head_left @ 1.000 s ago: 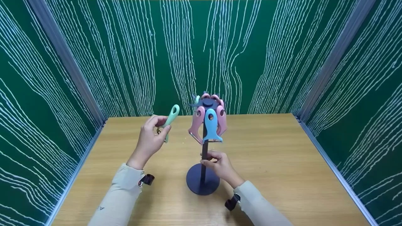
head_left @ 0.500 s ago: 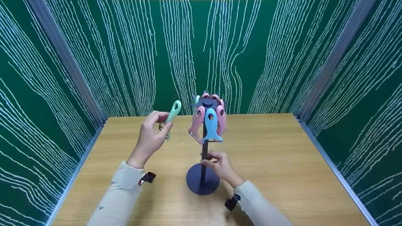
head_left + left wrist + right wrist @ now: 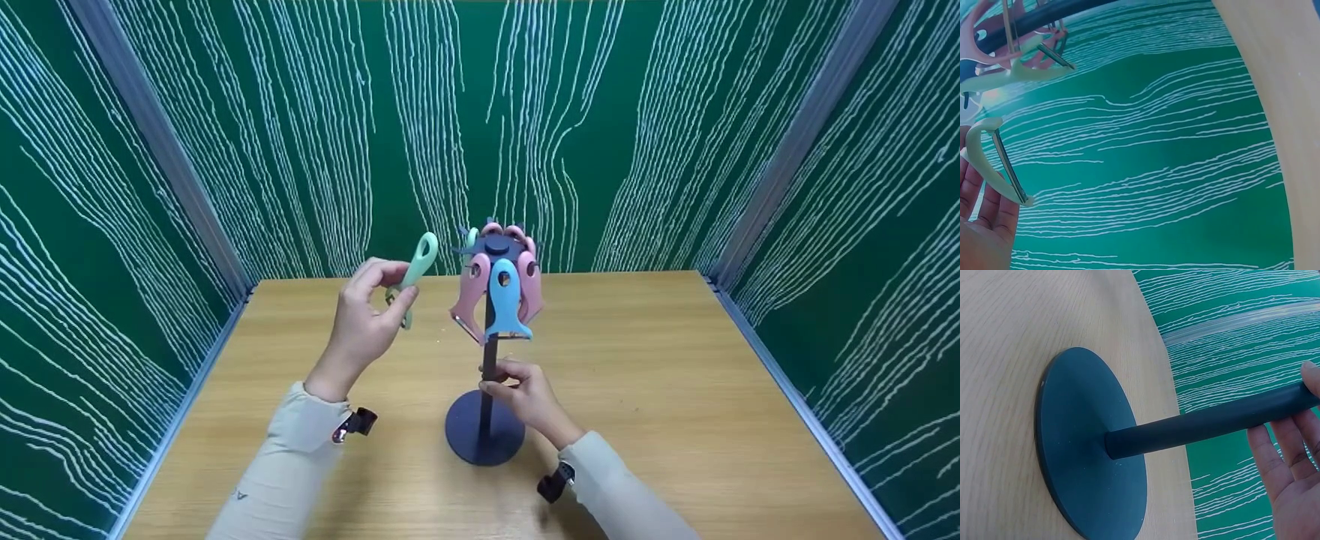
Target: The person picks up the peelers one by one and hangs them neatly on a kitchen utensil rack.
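Observation:
Left of the stand, my left hand (image 3: 365,315) pinches a green peeler (image 3: 421,259) between thumb and fingers, its looped handle end up. In the left wrist view the metal blade of this green peeler (image 3: 983,160) points away from the palm. My right hand (image 3: 531,394) grips the dark post of the rack (image 3: 485,420) above its round base. From hooks around the rack's top hang a blue peeler (image 3: 505,300) at the front, several pink peelers (image 3: 472,289) and a green one (image 3: 471,238) at the left rear. The held peeler is apart from the rack.
A wooden table (image 3: 637,390) bears the rack's round base (image 3: 1081,439). Green walls (image 3: 420,90) with white wavy lines stand behind and at both sides, with metal corner posts (image 3: 806,135) between them.
My left hand has risen slightly and shifted a little right with the green peeler, closer to the rack's top. The right hand and the rack stay in place.

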{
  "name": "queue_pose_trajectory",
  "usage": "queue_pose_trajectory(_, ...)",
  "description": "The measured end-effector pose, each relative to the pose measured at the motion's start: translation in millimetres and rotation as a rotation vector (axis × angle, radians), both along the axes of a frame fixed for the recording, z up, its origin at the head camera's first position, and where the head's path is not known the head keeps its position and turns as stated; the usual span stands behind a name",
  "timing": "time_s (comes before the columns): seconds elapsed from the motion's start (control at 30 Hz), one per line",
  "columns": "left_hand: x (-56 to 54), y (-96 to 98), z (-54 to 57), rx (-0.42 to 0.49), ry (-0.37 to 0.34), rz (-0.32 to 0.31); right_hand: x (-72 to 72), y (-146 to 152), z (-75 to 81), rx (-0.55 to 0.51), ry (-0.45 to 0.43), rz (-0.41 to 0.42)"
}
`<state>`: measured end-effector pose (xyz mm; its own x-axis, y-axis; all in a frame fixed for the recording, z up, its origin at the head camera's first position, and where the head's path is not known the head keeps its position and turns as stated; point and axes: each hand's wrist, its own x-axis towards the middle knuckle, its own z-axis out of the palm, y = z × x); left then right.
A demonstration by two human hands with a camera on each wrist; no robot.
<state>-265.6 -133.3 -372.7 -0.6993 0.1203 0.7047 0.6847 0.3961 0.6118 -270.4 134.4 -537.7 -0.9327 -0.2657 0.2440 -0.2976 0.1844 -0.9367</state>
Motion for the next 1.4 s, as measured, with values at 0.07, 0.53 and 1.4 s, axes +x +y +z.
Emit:
queue_pose_trajectory(0.07,1.4,1.2,1.3,0.005,0.007,-0.010,0.2,0,0.4,0.005,0.002,-0.001)
queue_pose_trajectory(0.53,3.2,8.8,2.3,0.024,0.044,-0.091,-0.5,0,0.1,0.017,0.003,-0.007)
queue_pose_trajectory(1.4,1.5,24.8,2.3,0.000,-0.001,-0.153,-2.3,1,-3.4,0.022,0.027,0.002)
